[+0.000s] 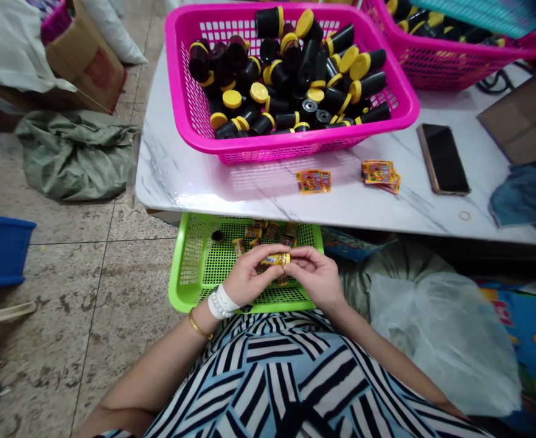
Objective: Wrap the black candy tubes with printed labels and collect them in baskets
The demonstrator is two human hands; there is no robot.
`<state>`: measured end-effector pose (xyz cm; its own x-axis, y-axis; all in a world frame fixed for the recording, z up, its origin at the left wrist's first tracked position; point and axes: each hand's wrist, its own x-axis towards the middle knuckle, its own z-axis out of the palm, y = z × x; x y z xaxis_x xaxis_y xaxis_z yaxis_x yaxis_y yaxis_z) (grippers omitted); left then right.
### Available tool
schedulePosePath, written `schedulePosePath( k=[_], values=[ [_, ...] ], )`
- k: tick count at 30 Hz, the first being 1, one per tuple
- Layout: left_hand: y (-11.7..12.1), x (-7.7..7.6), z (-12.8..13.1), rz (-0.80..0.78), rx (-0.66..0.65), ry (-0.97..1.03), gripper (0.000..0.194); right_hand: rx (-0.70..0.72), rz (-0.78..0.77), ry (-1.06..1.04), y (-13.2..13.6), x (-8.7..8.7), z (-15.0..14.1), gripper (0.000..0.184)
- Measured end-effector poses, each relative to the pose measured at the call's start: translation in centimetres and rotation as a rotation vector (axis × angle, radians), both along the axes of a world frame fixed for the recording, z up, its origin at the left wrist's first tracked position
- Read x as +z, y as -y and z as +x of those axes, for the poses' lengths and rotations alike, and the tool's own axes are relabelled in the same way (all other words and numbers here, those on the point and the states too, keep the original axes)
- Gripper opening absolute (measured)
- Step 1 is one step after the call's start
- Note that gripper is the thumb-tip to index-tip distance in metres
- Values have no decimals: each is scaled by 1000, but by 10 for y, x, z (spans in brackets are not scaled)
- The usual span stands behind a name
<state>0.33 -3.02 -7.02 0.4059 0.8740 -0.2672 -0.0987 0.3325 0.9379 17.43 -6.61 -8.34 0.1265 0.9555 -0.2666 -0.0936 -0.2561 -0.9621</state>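
Observation:
Above a green basket (190, 301), my left hand (249, 277) is closed around a small yellow-labelled canister (274, 260), which lies sideways. The fingers of my right hand (320, 278) pinch the canister's yellow-rimmed end. Inside the basket lie several labelled canisters (253, 232) and one plain black canister (217, 236). On the table just beyond sit two small piles of printed yellow-orange labels, a left pile (313, 181) and a right pile (379, 173).
A pink basket (258, 146) full of black canisters with yellow caps stands on the white marble-look table (167, 176). A second pink basket (450, 64) is at the back right. A phone (443, 159) lies to the right. Plastic bags (436, 334) fill the space beside my right arm.

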Motion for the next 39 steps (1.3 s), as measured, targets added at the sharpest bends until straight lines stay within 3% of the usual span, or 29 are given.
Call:
schedulePosePath(
  k=[4, 6, 11, 15, 18, 21, 23, 28, 32, 36, 39],
  values=[
    [1, -10, -2, -299, 27, 106, 44, 98, 286, 284, 0, -4, 7, 23],
    [3, -12, -4, -314, -11, 90, 40, 149, 316, 308, 1, -6, 6, 22],
    [6, -8, -4, -161, 13, 25, 32, -6, 88, 29, 1, -7, -3, 31],
    [3, -2, 1, 19, 48, -50, 24, 0, -85, -141, 1, -7, -4, 39],
    [1, -5, 2, 64, -13, -74, 30, 5, 83, -11, 2, -8, 0, 30],
    [2, -14, 0, -137, -48, -5, 39, 102, 347, 288, 2, -10, 5, 17],
    [2, -20, -2, -228, -53, 55, 38, 188, 453, 398, 1, -10, 8, 19],
    [6, -16, -8, -229, -55, 93, 41, 200, 373, 306, 4, -7, 6, 35],
    [11, -7, -6, -300, -20, 142, 41, 175, 390, 345, 9, -2, 2, 32],
    [14, -6, -8, -385, 27, 165, 40, 200, 569, 510, 10, 2, 6, 29],
    [16, -4, -12, -424, -30, 130, 39, 283, 760, 626, 10, 4, 13, 31]
  ],
)
